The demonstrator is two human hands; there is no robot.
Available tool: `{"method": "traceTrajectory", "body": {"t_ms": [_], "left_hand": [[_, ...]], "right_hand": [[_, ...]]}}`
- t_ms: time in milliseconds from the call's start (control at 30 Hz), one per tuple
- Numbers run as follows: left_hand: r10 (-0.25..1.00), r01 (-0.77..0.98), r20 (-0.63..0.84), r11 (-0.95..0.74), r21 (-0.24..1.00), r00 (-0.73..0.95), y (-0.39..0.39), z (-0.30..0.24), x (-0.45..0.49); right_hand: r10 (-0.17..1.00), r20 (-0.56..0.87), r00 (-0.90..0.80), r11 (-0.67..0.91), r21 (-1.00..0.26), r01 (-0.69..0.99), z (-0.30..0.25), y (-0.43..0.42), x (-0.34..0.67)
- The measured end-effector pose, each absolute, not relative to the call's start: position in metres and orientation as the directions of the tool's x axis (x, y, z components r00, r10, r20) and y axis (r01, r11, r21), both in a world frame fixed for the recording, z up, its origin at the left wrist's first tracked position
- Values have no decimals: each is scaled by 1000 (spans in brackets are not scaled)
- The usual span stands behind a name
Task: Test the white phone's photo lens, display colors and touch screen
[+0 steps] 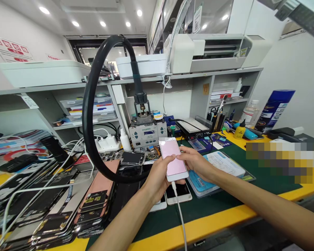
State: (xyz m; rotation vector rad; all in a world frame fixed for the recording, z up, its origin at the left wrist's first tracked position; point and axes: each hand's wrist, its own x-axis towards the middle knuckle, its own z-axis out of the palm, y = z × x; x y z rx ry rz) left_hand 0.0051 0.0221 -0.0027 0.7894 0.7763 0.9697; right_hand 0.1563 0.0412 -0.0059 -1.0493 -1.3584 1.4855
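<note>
A white smartphone with a lit pale pink screen is held up over the bench, tilted toward me. My left hand wraps round its left side and underside, the thumb lying on the screen. From the right, my right hand grips the phone's edge, its thumb also touching the screen. A white charging cable is plugged into the bottom and hangs down past the bench edge. Under the hands lies another white-framed phone, partly hidden, with a dark screen.
Stacks of phone screens and housings fill the left. A thick black hose arches from a grey rework station. Blue-and-white booklets lie on the green mat. Bottles, including a yellow one, stand at the back right.
</note>
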Motion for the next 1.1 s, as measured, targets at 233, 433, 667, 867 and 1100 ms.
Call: {"method": "traceTrajectory", "body": {"t_ms": [233,433,667,867,1100], "left_hand": [[873,-496,-197,424,758,446,26,-7,1],[857,-512,-165,434,741,488,24,0,-2],[860,-510,-176,437,741,480,23,-2,-1],[867,-504,-182,427,751,464,22,-2,-1],[871,-495,-177,415,763,458,22,0,-1]], "right_hand": [[957,-49,-287,-79,-992,-95,-5,41,156],[954,-54,-294,-86,-992,-95,-6,43,156],[958,-42,-283,-66,-995,-76,-7,43,157],[963,-52,-263,-65,-997,-41,-4,41,156],[959,-34,-281,-24,-999,39,-2,38,153]]}}
